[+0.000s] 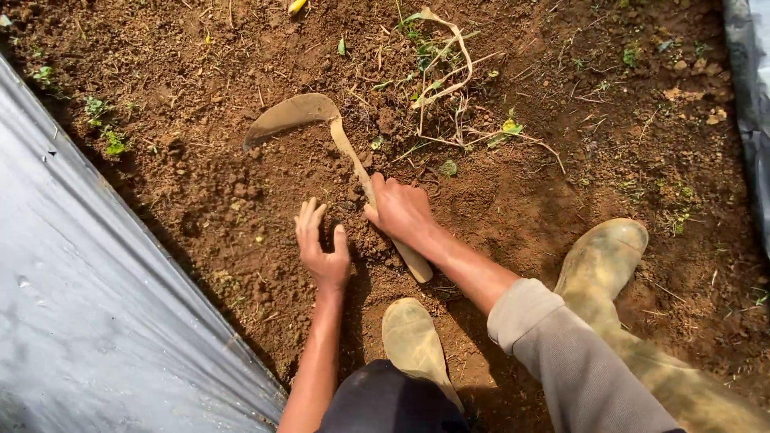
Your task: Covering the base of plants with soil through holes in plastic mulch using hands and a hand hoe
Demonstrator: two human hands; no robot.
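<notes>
My right hand grips the wooden handle of a small hand hoe. Its curved, soil-caked blade lies flat on the brown earth, pointing up and left. The handle's end sticks out below my wrist. My left hand rests just left of it, fingers spread and pressed into the loose soil. Both hands sit close together in the middle of the view.
Silver plastic mulch sheet covers the left side; another sheet's edge is at the far right. Dry uprooted weeds lie beyond the blade. My two muddy rubber boots stand near the bottom.
</notes>
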